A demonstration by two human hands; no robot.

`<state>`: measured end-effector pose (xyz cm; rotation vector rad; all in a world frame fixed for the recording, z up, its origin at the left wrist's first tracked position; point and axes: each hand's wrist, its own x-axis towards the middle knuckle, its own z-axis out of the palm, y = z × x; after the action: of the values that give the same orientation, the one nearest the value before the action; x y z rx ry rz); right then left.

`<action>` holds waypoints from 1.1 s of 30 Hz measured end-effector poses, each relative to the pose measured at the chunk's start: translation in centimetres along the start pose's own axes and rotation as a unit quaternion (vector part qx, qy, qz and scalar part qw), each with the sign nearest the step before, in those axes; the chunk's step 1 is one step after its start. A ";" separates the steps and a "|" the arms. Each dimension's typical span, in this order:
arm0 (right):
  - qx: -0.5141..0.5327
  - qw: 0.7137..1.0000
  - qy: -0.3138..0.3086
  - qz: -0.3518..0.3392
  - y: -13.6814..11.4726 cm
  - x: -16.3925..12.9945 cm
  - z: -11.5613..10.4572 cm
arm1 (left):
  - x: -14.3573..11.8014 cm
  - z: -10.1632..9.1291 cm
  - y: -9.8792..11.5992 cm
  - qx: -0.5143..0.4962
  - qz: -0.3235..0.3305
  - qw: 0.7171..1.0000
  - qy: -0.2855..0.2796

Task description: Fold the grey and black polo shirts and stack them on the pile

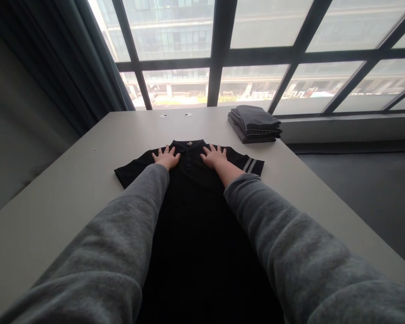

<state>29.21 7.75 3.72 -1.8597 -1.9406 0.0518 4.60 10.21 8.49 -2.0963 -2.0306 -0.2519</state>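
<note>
A black short-sleeved polo shirt (195,216) lies spread out, front up, its collar toward the window. Two light stripes cross the sleeve on the right. My left hand (166,157) rests flat with fingers spread on the shirt's left shoulder area, just beside the collar. On the other side of the collar, my right hand (214,156) also lies flat, fingers apart, on the cloth. Neither hand grips the fabric. My grey sleeves cover parts of the shirt's sides, and its lower end runs out of view at the bottom.
The shirt lies on a white table (70,189). A stack of folded dark clothes (254,123) sits at its far right corner. Two small white discs (188,114) are near the far edge. Beyond stand a large window and, at left, a dark curtain (70,58).
</note>
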 end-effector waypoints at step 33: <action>-0.019 0.988 0.120 0.098 9.2 -13.2 -2.8 | -13.6 -2.8 -12.4 0.033 -0.029 0.994 0.103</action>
<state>38.73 -4.81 -0.62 -1.9758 -1.6049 -0.1430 -8.23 -3.28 8.01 -1.8893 -1.9530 -0.3867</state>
